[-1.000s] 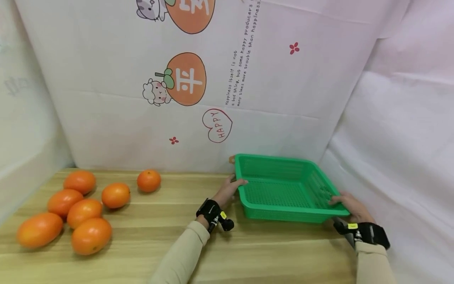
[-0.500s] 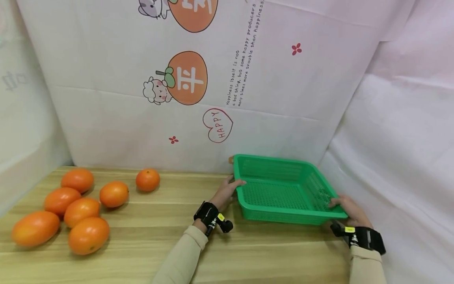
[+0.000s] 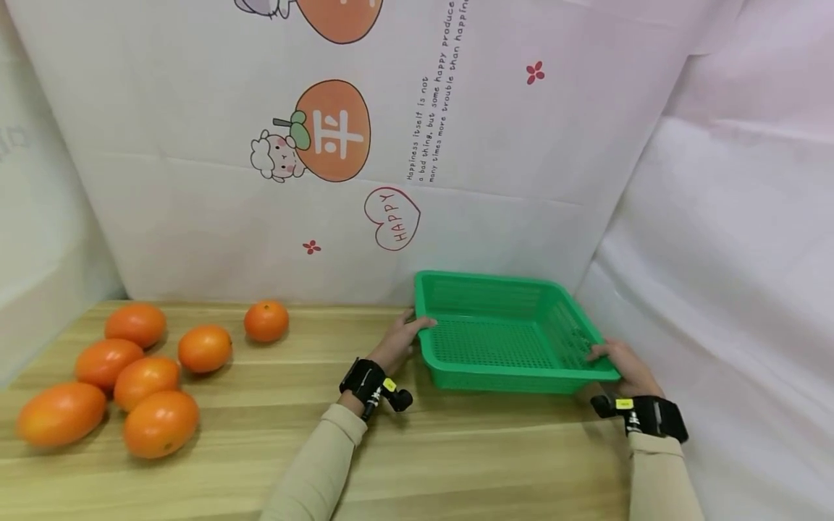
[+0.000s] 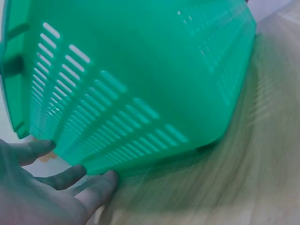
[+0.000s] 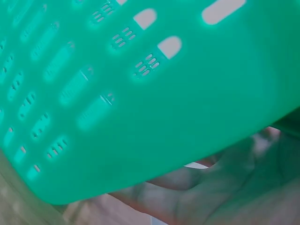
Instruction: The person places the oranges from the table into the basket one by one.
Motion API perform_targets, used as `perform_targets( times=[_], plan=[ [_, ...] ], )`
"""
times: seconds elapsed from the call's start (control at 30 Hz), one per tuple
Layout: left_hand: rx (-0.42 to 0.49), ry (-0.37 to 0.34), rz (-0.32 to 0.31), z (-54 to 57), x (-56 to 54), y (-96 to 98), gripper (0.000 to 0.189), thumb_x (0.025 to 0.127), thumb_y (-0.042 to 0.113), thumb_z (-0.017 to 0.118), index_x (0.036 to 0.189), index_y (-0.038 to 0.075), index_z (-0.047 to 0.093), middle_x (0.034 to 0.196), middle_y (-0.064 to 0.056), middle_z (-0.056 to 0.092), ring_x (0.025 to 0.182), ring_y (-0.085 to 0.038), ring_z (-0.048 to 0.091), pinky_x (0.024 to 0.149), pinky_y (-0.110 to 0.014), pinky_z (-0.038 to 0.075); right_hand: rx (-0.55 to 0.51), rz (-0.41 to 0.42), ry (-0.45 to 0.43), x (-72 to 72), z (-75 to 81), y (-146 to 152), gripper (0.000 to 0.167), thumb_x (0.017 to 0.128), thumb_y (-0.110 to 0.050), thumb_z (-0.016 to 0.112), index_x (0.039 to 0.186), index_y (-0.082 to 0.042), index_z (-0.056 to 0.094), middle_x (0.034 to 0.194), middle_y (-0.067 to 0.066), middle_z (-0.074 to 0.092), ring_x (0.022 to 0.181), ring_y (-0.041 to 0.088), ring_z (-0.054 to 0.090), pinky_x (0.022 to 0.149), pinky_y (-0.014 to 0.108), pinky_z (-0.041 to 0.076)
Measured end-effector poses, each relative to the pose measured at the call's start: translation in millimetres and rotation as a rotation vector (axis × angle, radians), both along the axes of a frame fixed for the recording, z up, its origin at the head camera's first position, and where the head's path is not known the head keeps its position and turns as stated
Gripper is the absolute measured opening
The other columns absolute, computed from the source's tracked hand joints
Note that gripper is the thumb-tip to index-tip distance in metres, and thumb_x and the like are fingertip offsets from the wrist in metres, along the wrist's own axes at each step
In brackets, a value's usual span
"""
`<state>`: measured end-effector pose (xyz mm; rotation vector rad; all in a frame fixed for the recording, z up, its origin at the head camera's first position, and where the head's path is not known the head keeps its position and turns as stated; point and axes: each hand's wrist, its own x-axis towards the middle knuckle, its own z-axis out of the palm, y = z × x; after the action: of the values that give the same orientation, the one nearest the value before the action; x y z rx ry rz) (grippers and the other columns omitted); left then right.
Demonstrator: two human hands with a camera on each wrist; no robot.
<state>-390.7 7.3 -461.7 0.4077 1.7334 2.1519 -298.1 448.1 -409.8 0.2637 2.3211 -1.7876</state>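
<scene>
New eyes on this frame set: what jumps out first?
Probably the bright green, rectangular, slotted plastic basket right of centre in the head view, with a bare left hand and right hand gripping its opposite sides. Next, seven glossy orange, round-to-oval fruits on the wood-grain tabletop at left. Behind, a white printed cloth shows a red "HAPPY" heart above and left of the basket.

Basket [image 3: 515,378] smooth plastic; orange fruit [image 3: 146,382] glossy; tabletop [image 3: 489,463] wood-grained; backdrop [image 3: 495,130] creased, matt cloth.
</scene>
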Motion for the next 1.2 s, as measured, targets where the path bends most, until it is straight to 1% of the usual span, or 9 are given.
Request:
perform_targets(
  times=[0.1,0.13,0.2,0.37,0.63,0.77,0.9,1.0,1.2],
  plan=[
    [-0.002,0.007,-0.007,-0.7,-1.2,-7.3,0.085,0.101,0.032,0.062,0.168,0.008,0.016,0.16,-0.02,0.046,0.144,-0.037,0.053,0.117,-0.047,0.047,-0.003,0.027,0.017,-4.0,-0.2,-6.1,0.07,0.104,-0.015,0.056,0.163,-0.001,0.022,0.129,0.003,0.049,0.106,0.011,0.062,0.09,0.03,0.059],
    [-0.001,0.009,-0.009,-0.6,-1.1,-9.2,0.085,0.101,0.032,0.063,0.168,0.008,0.017,0.161,-0.021,0.045,0.145,-0.037,0.052,0.118,-0.047,0.047,0.0,0.046,0.025,-5.1,-0.4,-7.8,0.075,0.105,-0.015,0.055,0.166,0.001,0.014,0.13,0.002,0.05,0.107,0.01,0.063,0.091,0.03,0.059],
    [-0.003,0.016,-0.009,-0.4,-0.9,-11.9,0.085,0.101,0.032,0.062,0.168,0.007,0.016,0.162,-0.022,0.044,0.147,-0.038,0.05,0.12,-0.05,0.044,0.006,0.064,0.039,-7.5,-0.8,-10.4,0.08,0.105,-0.013,0.054,0.167,0.003,0.007,0.129,0.0,0.052,0.107,0.009,0.064,0.09,0.03,0.06],
    [-0.005,0.013,0.005,1.8,-1.3,-16.2,0.086,0.101,0.032,0.062,0.168,0.007,0.014,0.165,-0.021,0.04,0.151,-0.04,0.043,0.125,-0.054,0.037,0.008,0.077,0.063,-11.6,0.5,-14.9,0.078,0.103,-0.01,0.053,0.165,0.006,0.009,0.123,0.001,0.056,0.103,0.01,0.066,0.087,0.03,0.06],
    [0.009,0.028,0.009,3.9,-2.4,-26.7,0.081,0.101,0.027,0.06,0.167,0.007,0.017,0.162,-0.025,0.042,0.147,-0.042,0.048,0.116,-0.047,0.047,-0.06,0.094,0.092,-13.7,1.8,-25.2,0.078,0.104,-0.01,0.053,0.166,0.005,0.008,0.13,0.003,0.054,0.108,0.011,0.067,0.088,0.03,0.06],
    [-0.009,0.011,0.04,5.3,1.8,-35.5,0.085,0.098,0.025,0.06,0.167,0.006,0.016,0.162,-0.027,0.041,0.145,-0.042,0.048,0.114,-0.046,0.048,-0.086,0.109,0.098,-14.9,-0.7,-35.3,0.079,0.104,-0.009,0.053,0.167,0.001,0.006,0.147,0.018,0.046,0.111,0.012,0.066,0.09,0.032,0.06],
    [-0.014,0.024,0.044,6.2,6.3,-44.6,0.083,0.098,0.023,0.057,0.167,0.004,0.016,0.16,-0.03,0.042,0.144,-0.046,0.05,0.114,-0.05,0.049,-0.081,0.128,0.102,-15.3,-2.5,-44.0,0.081,0.106,-0.011,0.051,0.168,-0.002,-0.001,0.165,0.032,0.021,0.115,0.011,0.063,0.095,0.034,0.06],
    [-0.009,0.037,0.042,5.1,7.7,-50.4,0.081,0.099,0.023,0.056,0.168,0.005,0.016,0.16,-0.03,0.042,0.144,-0.047,0.049,0.113,-0.051,0.05,-0.097,0.138,0.099,-15.4,-2.6,-49.5,0.081,0.107,-0.01,0.048,0.168,-0.005,-0.005,0.171,0.033,0.01,0.119,0.012,0.06,0.097,0.035,0.059],
    [0.023,0.035,0.039,4.6,7.7,-59.8,0.08,0.1,0.02,0.055,0.168,0.006,0.015,0.161,-0.03,0.039,0.145,-0.047,0.047,0.113,-0.051,0.05,-0.092,0.135,0.072,-18.8,0.1,-62.0,0.082,0.104,-0.007,0.046,0.168,-0.006,-0.005,0.171,0.032,0.011,0.119,0.016,0.059,0.092,0.034,0.058]
  ],
)
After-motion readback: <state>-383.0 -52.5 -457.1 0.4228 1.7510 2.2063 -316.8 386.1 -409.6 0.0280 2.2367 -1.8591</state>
